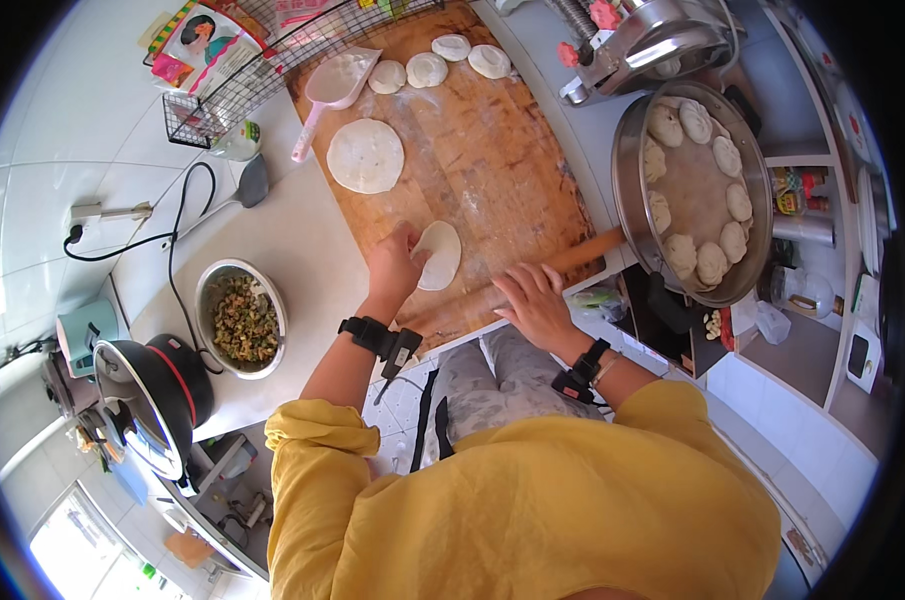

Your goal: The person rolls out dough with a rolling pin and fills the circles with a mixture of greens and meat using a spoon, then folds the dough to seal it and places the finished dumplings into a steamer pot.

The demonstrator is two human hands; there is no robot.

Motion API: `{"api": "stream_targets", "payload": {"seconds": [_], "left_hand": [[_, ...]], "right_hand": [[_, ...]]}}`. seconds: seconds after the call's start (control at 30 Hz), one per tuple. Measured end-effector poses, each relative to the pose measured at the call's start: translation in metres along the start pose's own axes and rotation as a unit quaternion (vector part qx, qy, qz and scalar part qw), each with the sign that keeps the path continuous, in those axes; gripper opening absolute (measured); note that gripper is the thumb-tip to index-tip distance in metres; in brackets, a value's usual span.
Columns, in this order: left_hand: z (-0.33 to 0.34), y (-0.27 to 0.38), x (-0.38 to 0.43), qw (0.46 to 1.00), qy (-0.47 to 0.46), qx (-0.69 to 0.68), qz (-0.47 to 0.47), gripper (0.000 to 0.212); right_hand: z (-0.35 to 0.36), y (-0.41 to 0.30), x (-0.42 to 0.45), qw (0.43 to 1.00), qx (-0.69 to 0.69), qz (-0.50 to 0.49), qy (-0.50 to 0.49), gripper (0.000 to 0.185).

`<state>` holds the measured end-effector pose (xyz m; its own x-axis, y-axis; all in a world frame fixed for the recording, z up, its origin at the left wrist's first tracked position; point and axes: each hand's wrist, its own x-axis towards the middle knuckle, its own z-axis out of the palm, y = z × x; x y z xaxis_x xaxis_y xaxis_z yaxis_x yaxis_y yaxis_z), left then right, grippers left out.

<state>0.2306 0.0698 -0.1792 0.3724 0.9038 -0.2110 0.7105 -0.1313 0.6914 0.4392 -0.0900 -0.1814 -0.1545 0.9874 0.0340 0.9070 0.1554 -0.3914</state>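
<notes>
My left hand (397,262) pinches the left edge of a small round dough wrapper (440,256) near the front of the floured wooden board (490,180). Across the board's front edge lies a wooden rolling pin (583,251). My right hand (531,304) is laid over the pin's middle, fingers bent on it. A larger flat dough round (366,156) lies farther back on the left. Several flattened dough pieces (427,70) sit along the board's far edge, beside a pink flour scoop (340,79).
A metal bowl of chopped filling (242,319) stands on the left counter, near a black electric pot (163,390) and a spatula (251,184). To the right, a steamer pan (625,180) holds several pleated buns (711,262). Behind it is a metal crank machine (647,49).
</notes>
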Motion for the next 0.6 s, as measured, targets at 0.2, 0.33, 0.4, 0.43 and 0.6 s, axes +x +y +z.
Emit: {"api": "stream_targets", "payload": {"seconds": [0.2, 0.33, 0.4, 0.43, 0.6], "left_hand": [[-0.009, 0.042, 0.009, 0.972, 0.121, 0.067, 0.191, 0.025], [0.007, 0.053, 0.012, 0.971, -0.028, 0.146, 0.187, 0.037], [0.020, 0.039, 0.024, 0.966, 0.025, 0.141, 0.216, 0.044], [0.024, 0.035, 0.029, 0.958, 0.076, 0.134, 0.241, 0.050], [0.019, 0.016, 0.026, 0.938, -0.043, 0.195, 0.283, 0.059]], "right_hand": [[-0.004, 0.006, -0.004, 1.000, -0.020, -0.016, -0.009, 0.053], [-0.004, 0.009, 0.002, 1.000, 0.003, -0.018, -0.017, 0.045], [-0.003, 0.011, 0.005, 1.000, 0.007, -0.021, -0.021, 0.043], [-0.004, 0.012, 0.005, 0.999, 0.004, -0.024, -0.026, 0.043], [-0.009, 0.018, 0.012, 0.999, 0.001, -0.037, -0.035, 0.042]]}}
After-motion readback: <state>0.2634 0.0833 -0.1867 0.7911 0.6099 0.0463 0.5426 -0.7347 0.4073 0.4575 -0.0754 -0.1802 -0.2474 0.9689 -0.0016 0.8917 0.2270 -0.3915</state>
